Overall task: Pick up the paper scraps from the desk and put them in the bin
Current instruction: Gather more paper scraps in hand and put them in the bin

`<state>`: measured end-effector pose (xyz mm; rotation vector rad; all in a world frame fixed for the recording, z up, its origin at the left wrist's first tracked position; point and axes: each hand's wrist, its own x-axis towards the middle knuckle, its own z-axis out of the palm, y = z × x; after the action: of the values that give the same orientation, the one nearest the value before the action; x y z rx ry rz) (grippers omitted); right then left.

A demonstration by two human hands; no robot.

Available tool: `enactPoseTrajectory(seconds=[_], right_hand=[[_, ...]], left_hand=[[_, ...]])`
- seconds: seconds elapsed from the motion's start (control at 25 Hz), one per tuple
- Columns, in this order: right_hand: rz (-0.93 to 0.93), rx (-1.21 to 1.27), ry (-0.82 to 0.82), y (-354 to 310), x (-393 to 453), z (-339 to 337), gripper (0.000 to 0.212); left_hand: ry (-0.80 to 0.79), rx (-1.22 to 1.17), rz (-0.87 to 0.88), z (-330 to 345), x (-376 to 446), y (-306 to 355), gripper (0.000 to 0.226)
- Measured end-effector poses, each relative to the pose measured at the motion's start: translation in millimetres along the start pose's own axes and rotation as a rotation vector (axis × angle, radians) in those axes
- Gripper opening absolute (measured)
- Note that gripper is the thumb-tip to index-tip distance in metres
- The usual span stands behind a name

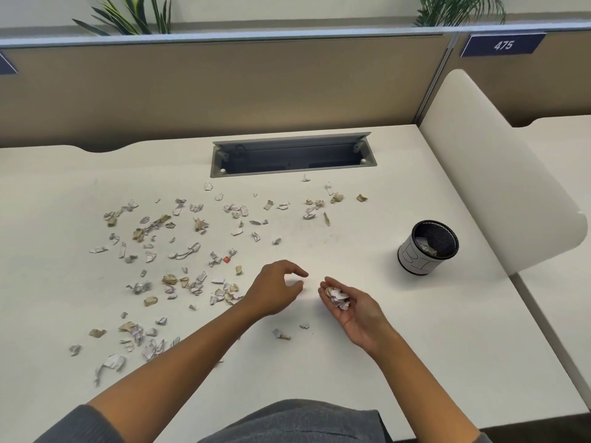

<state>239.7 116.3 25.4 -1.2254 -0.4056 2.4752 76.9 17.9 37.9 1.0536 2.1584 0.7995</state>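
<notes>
The pale worktop (367,362) is lying littered with paper scraps (179,251), mostly across its left half, while the bin (427,247) is standing to the right, already holding what may be a few. The right hand (351,306) is cupping a small heap palm-up; beside it the left hand (278,290) is hovering, fingers loosely curled, seemingly holding nothing.

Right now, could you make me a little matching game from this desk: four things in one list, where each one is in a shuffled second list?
Things:
1. bin
2. red scrap
3. right hand
4. cable tray

Places or states:
A. sunk into the desk near the partition
B. palm up, cupping a small heap of paper scraps
C. standing on the desk's right side, some scraps inside
D. lying among the pale scraps, beyond the left hand

Pairs: 1-C, 2-D, 3-B, 4-A
</notes>
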Motion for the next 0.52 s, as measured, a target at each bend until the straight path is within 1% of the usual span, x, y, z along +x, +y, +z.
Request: enactPoseTrajectory(seconds=[0.12, 0.24, 0.32, 0.4, 0.52], right_hand=[[-0.061, 0.070, -0.021, -28.7, -9.9, 3.1, 0.024], [-0.203, 0.138, -0.022, -73.3, -23.7, 4.5, 0.023], [-0.339, 0.146, 0.016, -106.2, -31.0, 0.6, 0.021], [-0.465, 0.122, 0.076, -135.2, -34.4, -6.3, 0.021], [-0.599, -0.006, 0.180, -162.3, -29.8, -15.7, 0.026]], left_hand=[[-0.154, 0.170, 0.004, 4.2, 5.9, -15.8, 0.050], [-0.282, 0.249, -0.011, 7.0, 10.1, -21.6, 0.071], [-0.312, 0.303, 0.011, 6.5, 12.8, -22.6, 0.077], [-0.320, 0.329, 0.032, 4.0, 15.6, -23.3, 0.078], [-0.330, 0.324, 0.033, 0.6, 18.6, -23.8, 0.078]])
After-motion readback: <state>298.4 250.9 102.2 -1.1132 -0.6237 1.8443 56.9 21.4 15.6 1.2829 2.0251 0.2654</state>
